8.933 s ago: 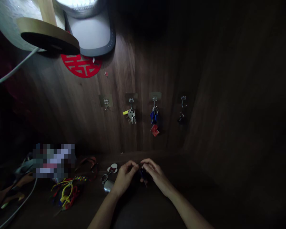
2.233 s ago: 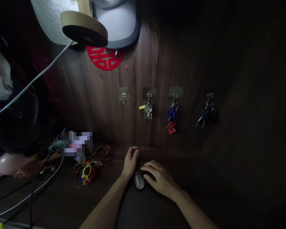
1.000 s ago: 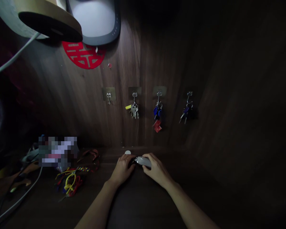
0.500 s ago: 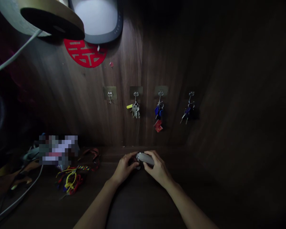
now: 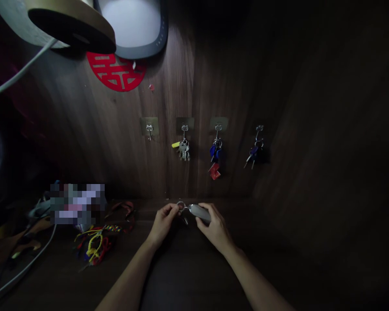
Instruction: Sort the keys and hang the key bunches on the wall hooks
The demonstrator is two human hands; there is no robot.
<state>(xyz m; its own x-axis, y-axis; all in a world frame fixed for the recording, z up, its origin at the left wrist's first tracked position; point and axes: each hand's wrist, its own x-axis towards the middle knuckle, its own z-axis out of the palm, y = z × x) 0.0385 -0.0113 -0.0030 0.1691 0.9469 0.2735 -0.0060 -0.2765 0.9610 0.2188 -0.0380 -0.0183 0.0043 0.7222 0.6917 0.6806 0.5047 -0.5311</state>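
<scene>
The left hand (image 5: 164, 221) pinches a ring (image 5: 181, 203) between thumb and fingertips; the right hand (image 5: 218, 226), half curled, grips a gray fob (image 5: 199, 213) between the two, at the dark shelf (image 5: 188, 276). A slack left pinch could let the ring slip (it looks like smooth metal). The fob's long axis runs left to right, ring end pointing left and slightly far, short of the leftmost hook (image 5: 149, 128).

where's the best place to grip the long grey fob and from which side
Probably the long body of the grey fob, from the right, as the right hand does: its left end links to the metal ring pinched by the left hand.
</scene>
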